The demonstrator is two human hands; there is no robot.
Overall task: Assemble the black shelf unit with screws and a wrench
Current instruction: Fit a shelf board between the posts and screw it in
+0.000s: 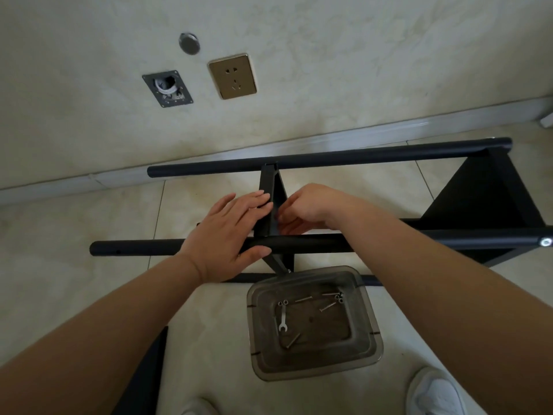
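Translucent plastic tray (374, 348) holds steel screws (328, 307); left hand (230, 232) flat on matte panel (270, 202), right hand (302, 209) curled.

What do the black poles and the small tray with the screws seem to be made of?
Black poles: probably metal tube with matte black coating; the surface is even and dull, with round capped ends. Tray: likely smoky clear plastic; the floor shows through its walls.
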